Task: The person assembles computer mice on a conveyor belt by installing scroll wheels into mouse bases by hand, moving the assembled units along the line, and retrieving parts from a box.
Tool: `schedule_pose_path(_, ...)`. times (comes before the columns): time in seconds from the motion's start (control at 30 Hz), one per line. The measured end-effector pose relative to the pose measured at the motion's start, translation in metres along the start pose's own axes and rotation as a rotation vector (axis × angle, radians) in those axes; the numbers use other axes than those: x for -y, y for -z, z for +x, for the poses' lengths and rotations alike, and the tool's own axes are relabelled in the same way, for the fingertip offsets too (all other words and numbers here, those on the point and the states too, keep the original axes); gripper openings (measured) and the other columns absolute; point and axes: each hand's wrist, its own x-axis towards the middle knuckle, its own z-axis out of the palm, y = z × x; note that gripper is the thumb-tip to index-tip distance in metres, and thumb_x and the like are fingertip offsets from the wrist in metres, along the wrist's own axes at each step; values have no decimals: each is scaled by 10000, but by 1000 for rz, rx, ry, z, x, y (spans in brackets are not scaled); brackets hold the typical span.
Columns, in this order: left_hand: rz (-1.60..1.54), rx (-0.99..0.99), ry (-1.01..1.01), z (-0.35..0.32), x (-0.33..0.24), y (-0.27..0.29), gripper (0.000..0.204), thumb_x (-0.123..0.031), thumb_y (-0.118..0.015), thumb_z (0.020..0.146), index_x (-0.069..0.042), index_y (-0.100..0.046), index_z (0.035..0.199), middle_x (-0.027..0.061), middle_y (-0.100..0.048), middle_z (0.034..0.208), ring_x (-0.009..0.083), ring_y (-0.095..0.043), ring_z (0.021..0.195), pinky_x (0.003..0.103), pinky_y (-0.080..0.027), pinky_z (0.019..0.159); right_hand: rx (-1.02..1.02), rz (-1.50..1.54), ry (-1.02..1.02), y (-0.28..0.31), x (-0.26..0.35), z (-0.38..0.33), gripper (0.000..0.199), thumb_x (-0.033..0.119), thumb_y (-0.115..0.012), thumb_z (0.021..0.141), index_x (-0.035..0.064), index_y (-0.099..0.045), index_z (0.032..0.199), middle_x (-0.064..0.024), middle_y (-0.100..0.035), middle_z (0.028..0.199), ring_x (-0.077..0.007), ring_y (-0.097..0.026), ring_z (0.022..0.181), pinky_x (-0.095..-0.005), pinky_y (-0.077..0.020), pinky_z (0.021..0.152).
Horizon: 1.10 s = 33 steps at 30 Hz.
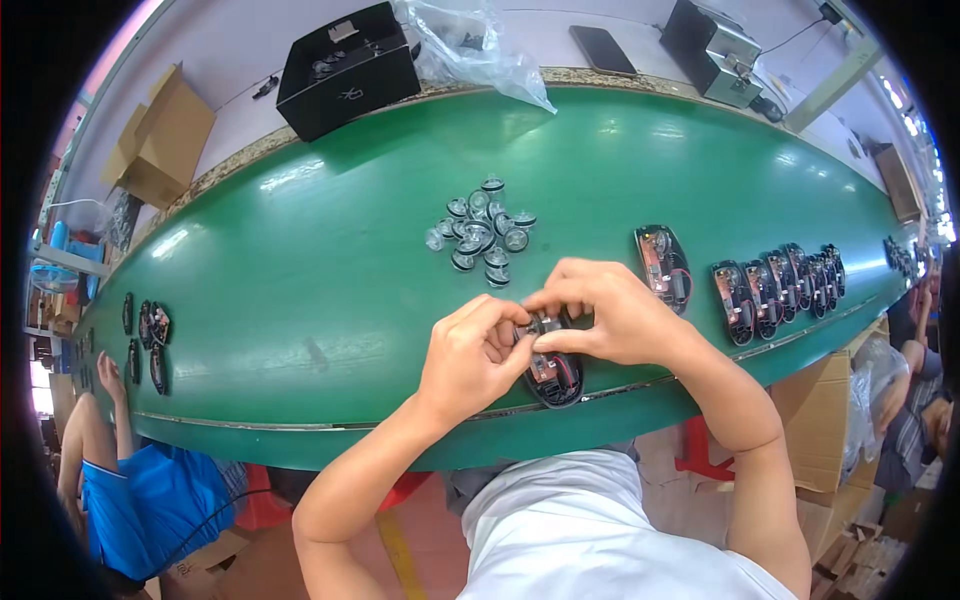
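An open computer mouse, its black shell showing a reddish-brown circuit board and wires, lies at the near edge of the green table. My left hand is closed at the left of its far end, fingers curled and thumb pressed in. From the right, my right hand grips the same end between bent fingers and thumb. A small greyish part shows between the fingertips; they hide most of it. Beyond my hands is a loose pile of clear scroll wheels with black rims. Another open mouse rests just right of my right hand.
Several open mice stand in a row at the right; dark mouse parts lie far left. Along the back are a black box, a plastic bag, a phone and a metal device. A person in blue sits left.
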Motion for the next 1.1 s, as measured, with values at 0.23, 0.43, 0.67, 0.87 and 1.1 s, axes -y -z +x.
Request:
schedule_pose_path(0.23,906,-542,-319,4,43,143,296,-16,-688,796,-38,-683,1091,175,-659,1076,352,-627,1036,418,-512,902,-325,-356,285,-26,-2,25,271,125,-784,802,63,-717,1057,-123,-668,1034,-319,-662,949,-430,-536,841)
schedule_pose_path(0.43,1549,-822,688,-61,138,319,707,-454,-674,889,-183,-461,1506,223,-350,1575,511,-303,1437,656,-238,1168,-331,-410,207,-38,10,24,262,97,-811,772,40,-695,1000,-141,-636,989,-352,-651,892,-417,-526,782)
schedule_pose_path(0.67,1272,-789,852,-100,148,339,605,-429,-659,893,-100,-560,1390,217,-524,1354,437,-460,1294,598,-399,1046,-349,-366,112,-40,1,28,248,14,-769,777,21,-605,963,-138,-575,984,-332,-642,822,-427,-517,717)
schedule_pose_path(0.87,1305,-786,725,-93,175,380,733,-452,-663,893,-171,-427,1527,245,-313,1587,516,-304,1427,561,-305,1169,-335,-420,145,-41,5,26,269,-1,-779,756,14,-623,974,-132,-586,1009,-295,-627,773,-410,-519,701)
schedule_pose_path(1.1,1243,-831,833,-81,165,354,542,-372,-563,910,-33,-600,1330,208,-445,1499,444,-419,1349,575,-378,1079,-245,-374,151,-31,10,15,243,-63,-724,758,-11,-665,989,-142,-614,949,-256,-616,708,-344,-511,684)
